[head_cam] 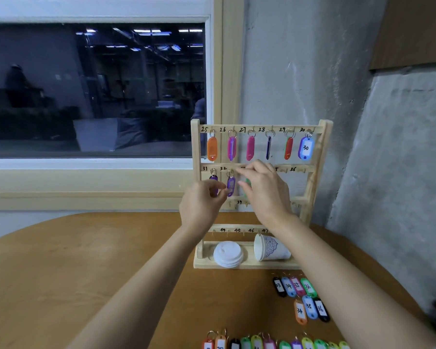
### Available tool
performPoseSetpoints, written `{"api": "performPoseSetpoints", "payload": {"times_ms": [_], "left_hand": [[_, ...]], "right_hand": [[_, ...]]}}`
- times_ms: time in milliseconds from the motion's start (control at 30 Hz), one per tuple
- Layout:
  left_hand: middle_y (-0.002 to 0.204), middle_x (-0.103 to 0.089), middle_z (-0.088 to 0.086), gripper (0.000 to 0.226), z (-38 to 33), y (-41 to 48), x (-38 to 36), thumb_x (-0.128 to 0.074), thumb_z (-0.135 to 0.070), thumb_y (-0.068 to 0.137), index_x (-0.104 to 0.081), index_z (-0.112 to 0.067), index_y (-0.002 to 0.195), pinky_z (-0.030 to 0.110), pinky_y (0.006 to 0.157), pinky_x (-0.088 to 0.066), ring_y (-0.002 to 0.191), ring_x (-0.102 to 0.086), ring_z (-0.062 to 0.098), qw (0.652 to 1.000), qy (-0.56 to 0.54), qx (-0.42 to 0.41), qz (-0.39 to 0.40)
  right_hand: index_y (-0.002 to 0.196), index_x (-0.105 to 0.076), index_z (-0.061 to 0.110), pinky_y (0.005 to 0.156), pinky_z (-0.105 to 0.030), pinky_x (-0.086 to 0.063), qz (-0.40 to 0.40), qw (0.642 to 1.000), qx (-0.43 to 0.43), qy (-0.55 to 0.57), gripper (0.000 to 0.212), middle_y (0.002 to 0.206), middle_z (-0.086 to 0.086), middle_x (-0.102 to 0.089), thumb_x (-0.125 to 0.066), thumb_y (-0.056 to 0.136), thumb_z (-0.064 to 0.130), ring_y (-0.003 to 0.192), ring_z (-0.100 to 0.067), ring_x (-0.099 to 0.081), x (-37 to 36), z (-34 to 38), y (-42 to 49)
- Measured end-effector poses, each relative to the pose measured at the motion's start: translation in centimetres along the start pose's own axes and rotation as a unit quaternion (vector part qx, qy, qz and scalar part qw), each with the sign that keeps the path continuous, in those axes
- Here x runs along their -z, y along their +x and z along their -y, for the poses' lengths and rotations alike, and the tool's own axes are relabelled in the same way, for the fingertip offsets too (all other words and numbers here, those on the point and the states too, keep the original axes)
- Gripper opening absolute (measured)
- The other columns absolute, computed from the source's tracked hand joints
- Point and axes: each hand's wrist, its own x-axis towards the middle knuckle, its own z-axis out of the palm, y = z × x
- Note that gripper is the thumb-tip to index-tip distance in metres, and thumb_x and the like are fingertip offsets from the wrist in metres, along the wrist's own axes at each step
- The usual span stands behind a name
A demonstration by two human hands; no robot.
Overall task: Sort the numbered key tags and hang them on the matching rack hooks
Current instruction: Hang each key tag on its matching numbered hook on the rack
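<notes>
Pinched in the curled fingers of the right hand [264, 195], a green key tag [247, 183] is being held up at the 2nd rail, just right of hook 32. The left hand [202, 202] is being held curled against the purple tags [231, 186] on 31 and 32; whether 1 is being gripped cannot be told. The wooden table [86, 260] is being occupied by the rack [320, 152] and, in front of it, loose numbered tags [300, 295]. The rack's base tray [249, 266] is being filled by stacked white lids [228, 254] and a tipped paper cup [271, 248]. 6 tags are being carried on hooks 25 to 30, the blue tag [305, 148] marked 30.
</notes>
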Motion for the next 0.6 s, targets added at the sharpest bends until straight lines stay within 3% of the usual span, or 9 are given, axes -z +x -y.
{"api": "performPoseSetpoints", "payload": {"times_ms": [67, 300, 500, 600], "left_hand": [[0.063, -0.062, -0.003, 0.009, 0.2, -1.3, -0.3, -0.064, -0.032, 0.086, -0.072, -0.029, 0.087, 0.026, 0.049, -0.038, 0.058, -0.056, 0.013, 1.000, -0.002, 0.005, 0.015], [0.061, -0.060, -0.012, 0.008, 1.3, -5.9, -2.7, -0.065, -0.027, 0.084, -0.073, -0.027, 0.081, 0.026, 0.056, -0.043, 0.066, -0.059, 0.010, 0.995, 0.012, 0.042, 0.093], [0.076, -0.066, -0.010, 0.008, 2.2, -9.1, -7.6, -0.067, -0.023, 0.083, -0.074, -0.020, 0.083, 0.024, 0.062, -0.047, 0.076, -0.062, 0.008, 0.984, 0.005, 0.038, 0.176], [0.080, -0.063, -0.008, 0.012, 2.6, -10.3, -10.3, -0.068, -0.023, 0.084, -0.073, -0.018, 0.093, 0.024, 0.069, -0.049, 0.079, -0.061, 0.010, 0.973, -0.003, 0.066, 0.219]], "right_hand": [[0.116, -0.067, 0.022, 0.068, -0.032, -0.051, 0.014, 1.000, -0.008, 0.013, 0.030, 0.099, 0.006, -0.060, -0.067, 0.086, 0.019, 0.101, -0.016, -0.052, 0.2, -0.4, -1.3], [0.107, -0.070, 0.027, 0.061, -0.022, -0.037, 0.104, 0.992, -0.051, 0.039, 0.019, 0.096, 0.010, -0.061, -0.062, 0.090, 0.026, 0.096, -0.010, -0.054, -0.4, -3.2, -7.3], [0.100, -0.071, 0.030, 0.069, -0.029, -0.053, 0.191, 0.971, -0.139, 0.026, 0.014, 0.098, 0.014, -0.064, -0.061, 0.090, 0.030, 0.089, -0.008, -0.060, -1.2, -8.0, -13.4], [0.096, -0.071, 0.032, 0.069, -0.029, -0.055, 0.221, 0.960, -0.173, 0.021, 0.011, 0.096, 0.014, -0.067, -0.065, 0.087, 0.032, 0.088, -0.005, -0.063, -1.4, -10.2, -15.3]]}}
